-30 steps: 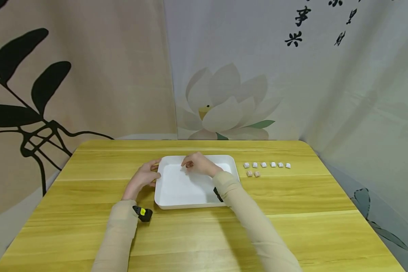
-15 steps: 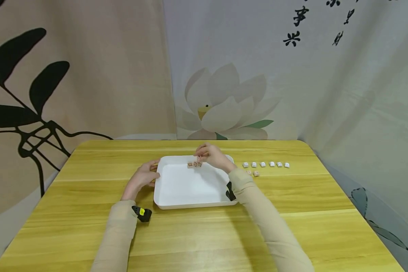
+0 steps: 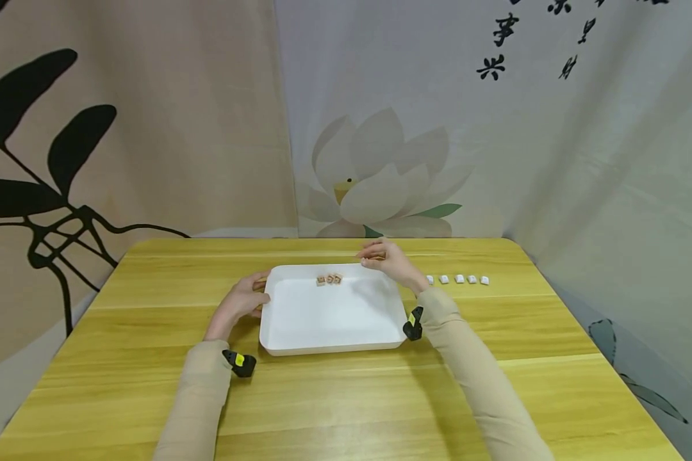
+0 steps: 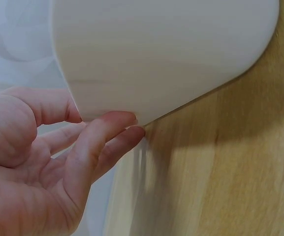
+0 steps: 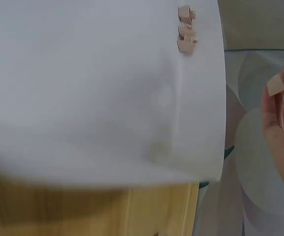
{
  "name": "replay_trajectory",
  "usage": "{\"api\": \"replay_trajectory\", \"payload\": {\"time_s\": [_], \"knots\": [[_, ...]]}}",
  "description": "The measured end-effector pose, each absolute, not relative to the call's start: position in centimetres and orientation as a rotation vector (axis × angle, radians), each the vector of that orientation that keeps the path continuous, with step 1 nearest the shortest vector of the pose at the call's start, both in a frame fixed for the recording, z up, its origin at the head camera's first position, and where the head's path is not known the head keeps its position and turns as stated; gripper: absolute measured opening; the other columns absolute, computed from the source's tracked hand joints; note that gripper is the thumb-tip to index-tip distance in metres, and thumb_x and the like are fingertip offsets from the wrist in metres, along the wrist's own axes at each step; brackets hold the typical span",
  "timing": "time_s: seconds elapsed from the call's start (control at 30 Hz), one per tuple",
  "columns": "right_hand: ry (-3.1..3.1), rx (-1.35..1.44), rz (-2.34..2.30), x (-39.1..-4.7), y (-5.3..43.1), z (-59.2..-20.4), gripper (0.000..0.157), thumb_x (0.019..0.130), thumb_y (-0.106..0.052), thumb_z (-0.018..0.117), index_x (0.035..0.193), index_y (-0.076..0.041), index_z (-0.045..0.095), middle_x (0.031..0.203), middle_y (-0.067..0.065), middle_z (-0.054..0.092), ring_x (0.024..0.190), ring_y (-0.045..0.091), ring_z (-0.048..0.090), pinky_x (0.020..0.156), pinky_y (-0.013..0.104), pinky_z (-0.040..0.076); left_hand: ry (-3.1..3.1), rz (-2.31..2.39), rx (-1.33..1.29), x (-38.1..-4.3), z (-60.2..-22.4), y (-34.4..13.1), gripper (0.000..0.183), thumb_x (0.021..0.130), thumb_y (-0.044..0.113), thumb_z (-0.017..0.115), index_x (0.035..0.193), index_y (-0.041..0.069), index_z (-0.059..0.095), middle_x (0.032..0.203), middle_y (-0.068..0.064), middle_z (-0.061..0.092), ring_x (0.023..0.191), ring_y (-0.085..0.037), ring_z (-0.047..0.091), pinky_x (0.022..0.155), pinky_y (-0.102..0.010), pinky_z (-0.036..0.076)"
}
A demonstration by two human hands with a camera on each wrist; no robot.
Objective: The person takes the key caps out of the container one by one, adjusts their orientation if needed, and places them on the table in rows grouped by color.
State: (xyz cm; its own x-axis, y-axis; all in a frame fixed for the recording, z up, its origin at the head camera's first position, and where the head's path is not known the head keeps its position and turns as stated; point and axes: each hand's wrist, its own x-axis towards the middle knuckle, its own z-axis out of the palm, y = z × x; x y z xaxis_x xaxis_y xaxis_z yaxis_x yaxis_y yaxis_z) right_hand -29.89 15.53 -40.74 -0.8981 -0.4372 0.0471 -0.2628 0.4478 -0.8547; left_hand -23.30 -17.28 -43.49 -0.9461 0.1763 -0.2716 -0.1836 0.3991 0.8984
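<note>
A white rectangular tray (image 3: 329,320) sits on the table, its left rim gripped by my left hand (image 3: 243,299). In the left wrist view, the fingers (image 4: 82,157) bear on the tray's outer wall at a corner. Along the tray's far side lie 3 pinkish-beige keycaps (image 3: 330,279) in a short row. My right hand (image 3: 389,261) is over the tray's far right corner. Between its thumb and fingertips it pinches another beige keycap (image 5: 276,85), which shows in the right wrist view.
Several white keycaps (image 3: 459,279) stand in a row on the wooden table (image 3: 323,403), right of the tray; my right wrist overlaps the row's left end. A printed curtain (image 3: 380,77) hangs behind the table's far edge.
My right hand has moved right from over the tray's keycaps to its far right corner, carrying a keycap. The beige keycaps on the table are now hidden behind that arm. My left hand stays put.
</note>
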Motion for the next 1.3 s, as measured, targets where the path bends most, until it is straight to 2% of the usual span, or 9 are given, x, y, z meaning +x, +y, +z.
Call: {"api": "replay_trajectory", "payload": {"time_s": [0.33, 0.47, 0.67, 0.77, 0.93, 1.17, 1.3], "knots": [[2.492, -0.609, -1.449, -29.6, 17.6, -40.7, 0.035, 0.094, -0.012, 0.056, 0.124, 0.006, 0.058, 0.142, 0.023, 0.036, 0.133, 0.037, 0.036, 0.107, 0.050, 0.039, 2.351, 1.548, 0.012, -23.4, -43.5, -17.3, 0.073, 0.087, -0.004, 0.047, 0.152, 0.001, 0.014, 0.149, -0.031, 0.030, 0.102, -0.029, 0.061, 0.067, -0.030, 0.057], [2.501, -0.599, -1.444, -29.2, 17.9, -40.4, 0.034, 0.094, -0.015, 0.057, 0.123, 0.003, 0.060, 0.140, 0.021, 0.041, 0.128, 0.034, 0.044, 0.106, 0.047, 0.042, 2.343, 1.555, 0.009, -23.4, -43.5, -17.2, 0.073, 0.087, -0.004, 0.047, 0.152, 0.001, 0.014, 0.149, -0.031, 0.029, 0.103, -0.029, 0.061, 0.067, -0.030, 0.057], [2.483, -0.547, -1.481, -28.6, 19.0, -40.1, 0.032, 0.093, -0.019, 0.058, 0.122, -0.006, 0.061, 0.123, 0.014, 0.059, 0.110, 0.025, 0.056, 0.097, 0.043, 0.047, 2.347, 1.542, -0.002, -23.5, -43.6, -17.3, 0.073, 0.087, -0.004, 0.047, 0.152, 0.002, 0.014, 0.149, -0.030, 0.029, 0.104, -0.030, 0.060, 0.068, -0.030, 0.057], [2.444, -0.538, -1.532, -28.5, 20.0, -40.1, 0.031, 0.093, -0.017, 0.059, 0.121, -0.005, 0.060, 0.120, 0.017, 0.062, 0.106, 0.020, 0.059, 0.098, 0.043, 0.048, 2.349, 1.542, -0.005, -23.6, -43.7, -17.3, 0.074, 0.086, -0.004, 0.047, 0.152, 0.003, 0.014, 0.149, -0.030, 0.029, 0.104, -0.030, 0.060, 0.068, -0.030, 0.057], [2.407, -0.518, -1.577, -28.1, 22.1, -40.2, 0.034, 0.092, -0.015, 0.060, 0.123, 0.000, 0.057, 0.122, 0.020, 0.060, 0.101, 0.008, 0.062, 0.093, 0.035, 0.051, 2.346, 1.541, -0.003, -23.7, -43.8, -17.3, 0.074, 0.087, -0.004, 0.047, 0.152, 0.002, 0.013, 0.149, -0.030, 0.029, 0.104, -0.031, 0.060, 0.069, -0.031, 0.057], [2.431, -0.466, -1.570, -27.3, 26.1, -41.0, 0.041, 0.090, -0.022, 0.063, 0.125, -0.002, 0.057, 0.132, 0.020, 0.055, 0.100, 0.005, 0.063, 0.100, 0.055, 0.043, 2.331, 1.547, -0.008, -23.8, -43.8, -17.3, 0.074, 0.087, -0.004, 0.047, 0.152, 0.003, 0.013, 0.150, -0.029, 0.029, 0.102, -0.029, 0.060, 0.066, -0.029, 0.056], [2.481, -0.410, -1.526, -26.8, 28.8, -41.8, 0.043, 0.090, -0.024, 0.063, 0.127, -0.002, 0.058, 0.134, 0.021, 0.054, 0.100, 0.000, 0.061, 0.102, 0.052, 0.043, 2.344, 1.535, -0.010, -23.8, -43.8, -17.3, 0.074, 0.086, -0.004, 0.048, 0.152, 0.003, 0.014, 0.150, -0.029, 0.029, 0.102, -0.028, 0.060, 0.066, -0.030, 0.056]]}}
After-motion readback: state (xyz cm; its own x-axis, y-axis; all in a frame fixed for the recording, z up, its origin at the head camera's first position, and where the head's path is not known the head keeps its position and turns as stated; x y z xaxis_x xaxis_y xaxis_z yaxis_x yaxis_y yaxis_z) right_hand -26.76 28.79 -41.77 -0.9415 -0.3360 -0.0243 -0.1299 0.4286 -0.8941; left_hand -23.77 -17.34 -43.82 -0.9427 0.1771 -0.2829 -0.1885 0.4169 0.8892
